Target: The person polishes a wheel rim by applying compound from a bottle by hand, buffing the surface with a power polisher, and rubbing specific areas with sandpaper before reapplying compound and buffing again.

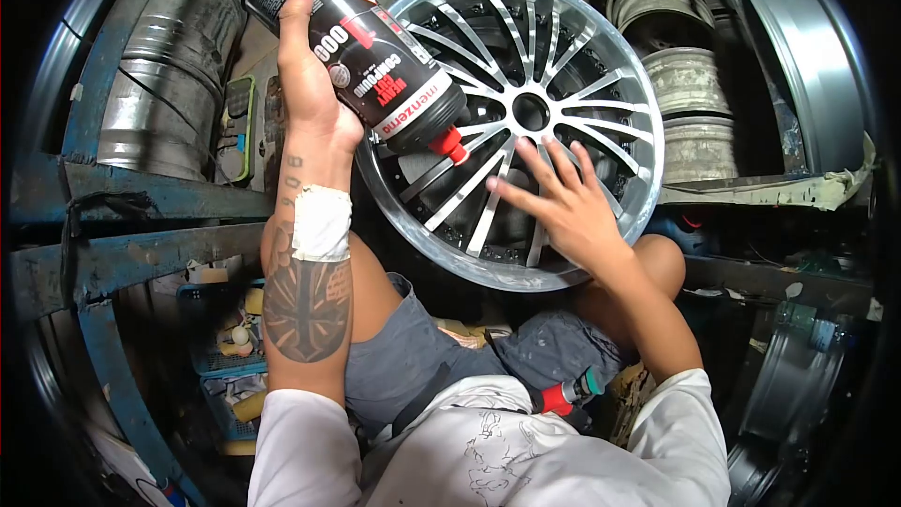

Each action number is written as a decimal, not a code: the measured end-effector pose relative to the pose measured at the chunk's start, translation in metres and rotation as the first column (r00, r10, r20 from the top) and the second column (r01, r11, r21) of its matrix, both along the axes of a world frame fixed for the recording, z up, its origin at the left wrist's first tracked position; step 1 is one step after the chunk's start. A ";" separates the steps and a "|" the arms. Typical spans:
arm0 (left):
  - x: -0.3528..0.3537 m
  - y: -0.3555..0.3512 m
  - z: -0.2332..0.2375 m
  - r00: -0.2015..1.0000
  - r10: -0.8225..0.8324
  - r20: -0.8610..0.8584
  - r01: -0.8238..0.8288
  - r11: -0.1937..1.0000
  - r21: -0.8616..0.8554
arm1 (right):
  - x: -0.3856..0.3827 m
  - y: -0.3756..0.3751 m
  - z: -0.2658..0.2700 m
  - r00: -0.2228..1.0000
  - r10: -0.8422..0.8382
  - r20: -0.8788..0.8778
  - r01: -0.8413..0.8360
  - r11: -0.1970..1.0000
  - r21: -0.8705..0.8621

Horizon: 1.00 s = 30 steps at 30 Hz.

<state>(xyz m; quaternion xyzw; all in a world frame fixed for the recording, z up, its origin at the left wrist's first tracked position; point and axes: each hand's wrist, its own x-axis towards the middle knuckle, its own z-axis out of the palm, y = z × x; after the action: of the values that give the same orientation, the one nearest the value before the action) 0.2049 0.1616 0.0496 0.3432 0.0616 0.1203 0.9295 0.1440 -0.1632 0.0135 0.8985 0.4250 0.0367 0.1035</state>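
My left hand (310, 75) is wrapped round a large black bottle of Menzerna heavy cut compound (375, 56). The bottle is tipped, its red nozzle (451, 144) pointing down over the spokes of a wheel rim (526, 274). Black and silver, the multi-spoke rim lies face up in front of my knees, with a round hole at its hub. My right hand (572, 197) has its fingers spread over the lower spokes, fingertips just below the hub and close to the nozzle; nothing is in it.
Stacked bare rims stand on racks at left (164, 84) and right (690, 84). Blue metal frames (141, 192) run along the left side. Blue baskets (211, 319) with small items sit low at left. A red and green object (571, 392) lies at my lap.
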 end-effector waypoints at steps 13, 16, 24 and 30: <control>-0.006 0.008 -0.005 1.000 0.005 0.030 -0.008 0.995 0.104 | -0.008 -0.007 -0.008 0.977 0.107 -0.183 -0.113 0.993 -0.026; -0.005 0.010 -0.005 1.000 0.019 0.018 -0.021 0.994 0.104 | -0.017 -0.006 -0.015 0.945 0.218 -0.243 -0.210 0.976 0.059; -0.009 0.000 0.003 1.000 0.005 0.006 -0.005 1.000 0.016 | 0.000 0.000 0.005 0.988 -0.063 -0.141 0.101 0.955 0.278; -0.001 -0.003 -0.005 0.999 -0.006 -0.050 0.002 0.997 -0.082 | -0.045 0.053 0.005 -0.044 0.792 -0.609 0.945 0.232 0.233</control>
<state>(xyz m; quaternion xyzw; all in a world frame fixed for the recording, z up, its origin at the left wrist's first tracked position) 0.2042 0.1582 0.0443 0.3081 0.0892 0.1069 0.9411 0.0993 -0.1106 0.0187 0.4329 0.0861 -0.3821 -0.8119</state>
